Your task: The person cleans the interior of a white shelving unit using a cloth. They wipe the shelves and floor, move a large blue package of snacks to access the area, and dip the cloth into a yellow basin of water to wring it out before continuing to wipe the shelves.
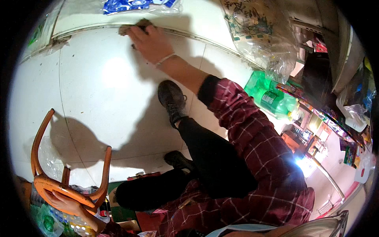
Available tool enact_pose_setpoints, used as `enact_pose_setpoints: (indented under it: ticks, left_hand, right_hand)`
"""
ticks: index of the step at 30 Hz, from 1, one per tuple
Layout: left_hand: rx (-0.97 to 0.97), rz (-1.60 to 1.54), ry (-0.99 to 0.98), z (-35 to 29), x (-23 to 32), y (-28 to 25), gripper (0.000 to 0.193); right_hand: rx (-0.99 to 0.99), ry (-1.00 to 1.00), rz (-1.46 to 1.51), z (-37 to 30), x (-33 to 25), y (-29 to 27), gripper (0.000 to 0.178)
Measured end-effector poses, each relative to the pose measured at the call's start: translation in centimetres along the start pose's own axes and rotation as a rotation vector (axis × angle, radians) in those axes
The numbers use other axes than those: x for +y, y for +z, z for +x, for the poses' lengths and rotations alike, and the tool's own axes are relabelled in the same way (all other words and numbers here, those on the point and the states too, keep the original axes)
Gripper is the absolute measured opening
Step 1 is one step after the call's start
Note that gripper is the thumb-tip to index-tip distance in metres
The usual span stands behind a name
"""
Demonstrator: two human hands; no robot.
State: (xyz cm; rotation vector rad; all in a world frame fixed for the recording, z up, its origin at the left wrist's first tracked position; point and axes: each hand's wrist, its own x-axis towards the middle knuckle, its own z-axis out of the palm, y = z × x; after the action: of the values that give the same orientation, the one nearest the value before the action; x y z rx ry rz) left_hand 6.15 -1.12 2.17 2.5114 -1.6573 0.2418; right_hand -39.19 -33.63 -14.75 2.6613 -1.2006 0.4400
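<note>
At the foot of the white panel (209,29), my right hand (152,45) is closed over a crumpled brown rag (125,30). Parts of the rag stick out around the fingers, and it touches the seam where the panel meets the white tiled floor (98,94). Dark grime lines that seam. At the lower left, my left hand (65,203) lies on the round seat of an orange stool (45,182), its fingers stretched flat across the surface. The thumb is hidden. The stool's legs reach toward the tiles and one leg is hidden.
Two green plastic bottles (268,96) lie to my right, beside a clear printed plastic bag (252,23). A blue and white package (130,4) sits at the top. Shod feet (171,102) stand mid-floor. Bottles in plastic wrap (75,227) crowd below the stool, beside boxes (116,201).
</note>
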Motion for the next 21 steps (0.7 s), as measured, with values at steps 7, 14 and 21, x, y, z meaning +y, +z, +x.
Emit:
enact_pose_setpoints:
  ticks: [7, 14, 21]
  left_hand:
    - [-0.052, 0.056, -0.029, 0.1, -1.0, 0.2, 0.046]
    - [-0.031, 0.085, 0.091, 0.0, -3.7, 1.9, 0.042]
    - [-0.056, 0.029, 0.102, 1.2, -3.3, 1.5, 0.046]
  right_hand:
    - [-0.268, 0.056, -0.013, -11.8, 10.3, -7.8, 0.052]
    - [-0.494, 0.22, -0.192, -23.7, 17.3, -14.1, 0.064]
    - [-0.781, 0.772, -0.434, -36.3, 22.9, -17.4, 0.062]
